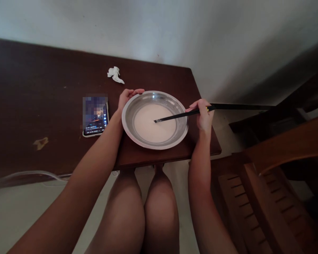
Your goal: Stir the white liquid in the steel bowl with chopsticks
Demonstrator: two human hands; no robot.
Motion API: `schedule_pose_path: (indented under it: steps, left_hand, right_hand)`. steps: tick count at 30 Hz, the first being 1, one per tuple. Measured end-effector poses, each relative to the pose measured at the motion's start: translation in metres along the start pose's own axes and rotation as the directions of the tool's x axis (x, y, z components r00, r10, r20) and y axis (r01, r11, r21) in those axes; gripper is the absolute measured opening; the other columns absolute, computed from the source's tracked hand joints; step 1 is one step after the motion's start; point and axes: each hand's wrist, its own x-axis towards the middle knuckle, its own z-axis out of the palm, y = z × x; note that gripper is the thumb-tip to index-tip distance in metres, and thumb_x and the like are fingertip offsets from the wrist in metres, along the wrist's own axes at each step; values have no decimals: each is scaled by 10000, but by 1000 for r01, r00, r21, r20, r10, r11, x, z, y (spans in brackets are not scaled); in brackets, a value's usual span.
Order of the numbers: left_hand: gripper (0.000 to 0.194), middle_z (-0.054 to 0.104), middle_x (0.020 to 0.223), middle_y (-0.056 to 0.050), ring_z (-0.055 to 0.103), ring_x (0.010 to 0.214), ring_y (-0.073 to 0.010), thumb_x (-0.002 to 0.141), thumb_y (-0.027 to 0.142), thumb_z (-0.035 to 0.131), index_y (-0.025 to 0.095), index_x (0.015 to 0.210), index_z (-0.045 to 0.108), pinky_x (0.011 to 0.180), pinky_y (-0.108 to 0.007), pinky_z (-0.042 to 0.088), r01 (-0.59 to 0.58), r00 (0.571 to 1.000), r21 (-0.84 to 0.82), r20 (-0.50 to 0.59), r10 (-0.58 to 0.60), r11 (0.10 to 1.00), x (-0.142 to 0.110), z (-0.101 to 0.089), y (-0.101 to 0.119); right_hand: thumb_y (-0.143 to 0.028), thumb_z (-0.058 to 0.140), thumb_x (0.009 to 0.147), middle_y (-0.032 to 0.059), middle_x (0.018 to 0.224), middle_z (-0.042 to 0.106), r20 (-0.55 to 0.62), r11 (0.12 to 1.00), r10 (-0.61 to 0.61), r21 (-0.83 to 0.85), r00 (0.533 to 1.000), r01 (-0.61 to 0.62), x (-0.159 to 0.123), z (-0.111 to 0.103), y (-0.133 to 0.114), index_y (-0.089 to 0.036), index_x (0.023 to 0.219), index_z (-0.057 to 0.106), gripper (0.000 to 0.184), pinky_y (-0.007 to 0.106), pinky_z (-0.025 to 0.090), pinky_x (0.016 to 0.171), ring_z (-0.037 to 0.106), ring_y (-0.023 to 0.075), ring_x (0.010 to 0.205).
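A wide steel bowl (181, 132) sits near the front edge of a dark wooden table (145, 160). Pale, creamy liquid (153, 132) covers its bottom. My left hand (127, 98) is closed against the bowl's far left rim, with part of the palm and thumb hidden by the bowl. In my right hand (205, 114), to the right of the bowl, black chopsticks (176, 115) are gripped near their gold-marked end. They slant down to the left over the rim, and their whitened tips are at the liquid's middle.
A lit smartphone (95, 118) lies left of my left forearm. Behind it is a crumpled white tissue (116, 74). A brown patch (41, 143) marks the tabletop. White cable (29, 173) runs along the front edge. The wall (148, 31) is behind; a slatted wooden chair (243, 197) stands right.
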Motion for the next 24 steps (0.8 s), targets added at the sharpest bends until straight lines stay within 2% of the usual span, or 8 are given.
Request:
schedule_pose_path:
  steps: [4,9,12,15,17,20,22,24]
  left_hand:
    - [347,674,615,-30,655,631,-158,852,229,339,182,735,662,662,-253,527,17,1000,-29,-3,-17,999,-4,3,3]
    - [343,670,614,-28,649,606,-160,846,241,343,176,717,654,654,-258,523,12,1000,-9,2,-12,1000,-4,3,3]
    - [319,669,619,-22,645,606,-155,824,241,357,182,711,649,658,-257,520,-9,1000,6,16,9,1000,-2,2,2]
    - [297,668,612,-16,643,608,-154,808,241,370,191,720,649,663,-258,519,-15,1000,4,17,15,1000,-2,1,2]
    - [289,666,602,-18,639,593,-154,812,244,379,194,717,647,655,-255,517,-8,1000,-5,13,8,1000,-3,2,2]
    - [308,660,584,-22,621,543,-143,825,237,371,188,689,643,621,-245,515,24,1000,-40,11,-23,999,-5,4,4]
    - [336,660,582,-23,610,519,-133,830,231,356,179,673,649,594,-239,513,35,999,-73,15,-34,997,-6,5,4]
    - [359,665,592,-24,613,524,-132,833,225,343,174,671,660,599,-242,517,29,999,-80,20,-28,996,-6,5,4]
  right_hand:
    - [-459,513,836,-44,564,614,132,1000,-29,9,991,28,-1,3,-1,-223,659,629,318,274,515,652,652,113,603]
    - [-459,481,851,-50,559,608,-40,1000,-20,16,999,21,3,-1,4,-216,659,611,336,269,505,630,635,103,538]
    - [-458,470,855,-55,519,585,29,998,25,56,999,-27,2,-1,4,-219,650,604,342,261,500,582,620,102,498]
    - [-447,495,845,-48,554,614,129,1000,23,6,991,-24,0,1,1,-224,679,623,306,271,518,647,644,107,574]
    - [-439,500,844,-41,590,633,82,1000,4,-9,997,-3,1,1,2,-220,679,625,301,275,520,684,658,109,620]
    - [-429,484,854,-50,560,605,-43,999,4,55,999,-2,3,-1,4,-210,642,604,328,261,507,623,641,98,539]
    - [-426,482,856,-60,518,579,-24,995,20,96,1000,-18,2,-2,3,-210,633,603,333,253,495,579,614,93,478]
    - [-425,493,851,-57,508,586,70,996,26,78,997,-31,1,-1,2,-216,655,625,316,259,501,589,619,101,495]
